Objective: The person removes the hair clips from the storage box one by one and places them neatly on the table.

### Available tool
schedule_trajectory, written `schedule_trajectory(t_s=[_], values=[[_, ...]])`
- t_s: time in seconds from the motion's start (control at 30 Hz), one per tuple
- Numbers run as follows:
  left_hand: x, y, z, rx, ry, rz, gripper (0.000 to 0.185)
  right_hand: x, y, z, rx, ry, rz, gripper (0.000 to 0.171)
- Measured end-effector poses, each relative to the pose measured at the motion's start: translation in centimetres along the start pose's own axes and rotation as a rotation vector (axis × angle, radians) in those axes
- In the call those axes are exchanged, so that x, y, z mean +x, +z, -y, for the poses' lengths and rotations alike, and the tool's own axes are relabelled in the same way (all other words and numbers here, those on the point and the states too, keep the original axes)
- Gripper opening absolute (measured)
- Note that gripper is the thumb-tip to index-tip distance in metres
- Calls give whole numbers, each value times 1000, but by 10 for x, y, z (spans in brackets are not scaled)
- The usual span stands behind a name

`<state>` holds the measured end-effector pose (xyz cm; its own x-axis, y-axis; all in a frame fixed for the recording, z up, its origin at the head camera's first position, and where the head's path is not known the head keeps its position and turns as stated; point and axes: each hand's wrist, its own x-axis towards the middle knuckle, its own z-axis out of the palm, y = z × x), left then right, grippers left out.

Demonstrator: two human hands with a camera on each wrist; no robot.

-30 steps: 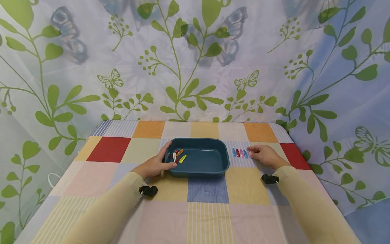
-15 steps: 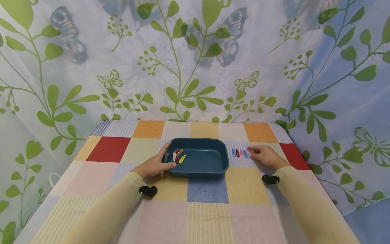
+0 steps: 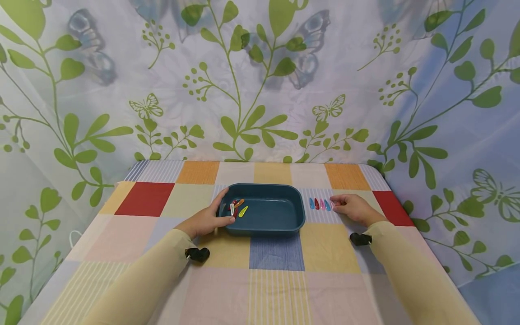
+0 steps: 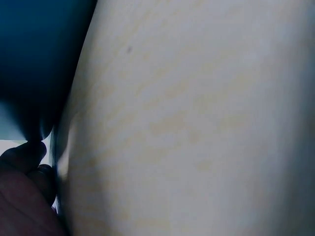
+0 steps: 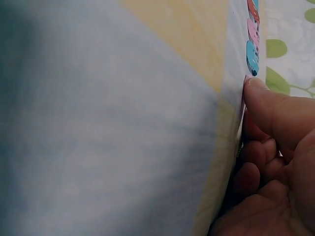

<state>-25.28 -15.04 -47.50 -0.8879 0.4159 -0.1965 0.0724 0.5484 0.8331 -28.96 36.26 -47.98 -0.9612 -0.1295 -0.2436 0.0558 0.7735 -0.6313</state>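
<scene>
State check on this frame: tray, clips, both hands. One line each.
Blue tray: upright on the tablecloth, a few clips in its left end.
Clips in tray: loose, bunched together.
Clips on cloth: lying in a row right of the tray.
Left hand: grips the tray's left rim.
Right hand: fingertips on the rightmost clip of the row.

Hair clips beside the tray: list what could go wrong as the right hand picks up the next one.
1. The hair clips lie close together in a row on the tablecloth; the right hand, working at the row's right end, could nudge neighbours out of line.
2. The clips are thin and flat, so the fingers may slip off one or pinch the cloth with it.
3. The left hand holds the tray only at its left rim, so a bump could pivot it.
</scene>
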Motion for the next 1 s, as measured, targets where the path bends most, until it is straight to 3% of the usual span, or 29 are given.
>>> schedule_trajectory(t_s=[0.47,1.0], values=[[0,1,1,-7,-8,3,103,-3,-3,2,3,19,20,55],[-2,3,0,-6,-4,1,102,-1,-1,1,-24,-1,23,47]])
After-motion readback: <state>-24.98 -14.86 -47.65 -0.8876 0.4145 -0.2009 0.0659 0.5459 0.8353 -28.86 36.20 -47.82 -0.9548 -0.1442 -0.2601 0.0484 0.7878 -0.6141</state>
